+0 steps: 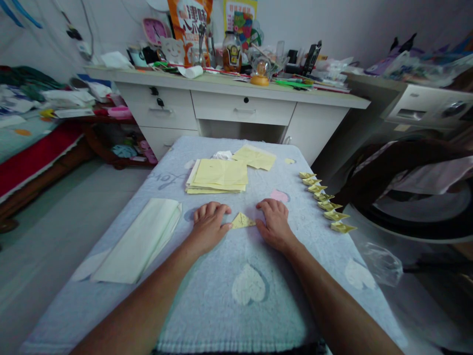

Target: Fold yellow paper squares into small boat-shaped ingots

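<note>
A small yellow folded paper (pixel 242 221), triangular in shape, lies flat on the blue cloth between my hands. My left hand (pixel 210 224) rests at its left corner, thumb touching the paper and fingers apart. My right hand (pixel 274 223) is at the opposite corner, its thumb by the tip and fingers spread and slightly curled. Beyond my hands sits a stack of yellow paper (pixel 219 175), with looser yellow sheets (pixel 254 157) behind it. Several small folded yellow paper pieces (pixel 327 205) stand in a row along the right edge.
A folded pale cloth or paper (pixel 140 241) lies on the left of the cloth-covered table (pixel 207 305). A white crumpled piece (pixel 222 155) is behind the stack. Past the table stands a cluttered white desk (pixel 244 109); a washing machine (pixel 424 111) is at right.
</note>
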A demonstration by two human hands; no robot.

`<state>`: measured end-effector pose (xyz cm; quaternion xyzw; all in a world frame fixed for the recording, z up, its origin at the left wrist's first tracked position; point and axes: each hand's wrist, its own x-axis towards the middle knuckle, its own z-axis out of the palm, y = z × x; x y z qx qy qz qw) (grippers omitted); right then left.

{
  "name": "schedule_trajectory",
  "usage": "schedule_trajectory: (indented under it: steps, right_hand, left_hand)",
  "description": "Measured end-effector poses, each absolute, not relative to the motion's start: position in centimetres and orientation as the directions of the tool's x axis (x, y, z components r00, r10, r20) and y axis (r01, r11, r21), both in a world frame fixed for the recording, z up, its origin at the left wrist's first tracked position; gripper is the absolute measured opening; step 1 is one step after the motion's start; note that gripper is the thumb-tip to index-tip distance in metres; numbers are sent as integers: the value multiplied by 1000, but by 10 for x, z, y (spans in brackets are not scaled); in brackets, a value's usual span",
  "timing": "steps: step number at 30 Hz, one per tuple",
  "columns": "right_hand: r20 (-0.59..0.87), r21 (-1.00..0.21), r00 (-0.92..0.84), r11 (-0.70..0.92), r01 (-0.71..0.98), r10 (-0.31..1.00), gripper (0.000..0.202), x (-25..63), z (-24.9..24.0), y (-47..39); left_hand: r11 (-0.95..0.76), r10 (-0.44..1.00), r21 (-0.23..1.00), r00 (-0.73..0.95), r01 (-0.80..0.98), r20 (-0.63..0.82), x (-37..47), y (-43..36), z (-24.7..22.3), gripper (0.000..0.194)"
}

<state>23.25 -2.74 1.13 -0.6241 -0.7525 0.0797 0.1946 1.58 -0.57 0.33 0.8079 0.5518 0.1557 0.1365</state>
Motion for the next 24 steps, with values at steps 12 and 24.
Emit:
schedule_trajectory:
  steps: [12, 24]
  right_hand:
    - [239, -438, -318, 394, 808, 918, 28, 216, 3, -28]
    - [321, -669, -230, 392, 631, 919, 28, 215, 15, -33]
  left_hand:
    - [-640, 749, 532, 606, 554, 270, 19, 1, -1, 33]
    - [-347, 896, 885, 389, 310, 215, 24, 0, 5, 26]
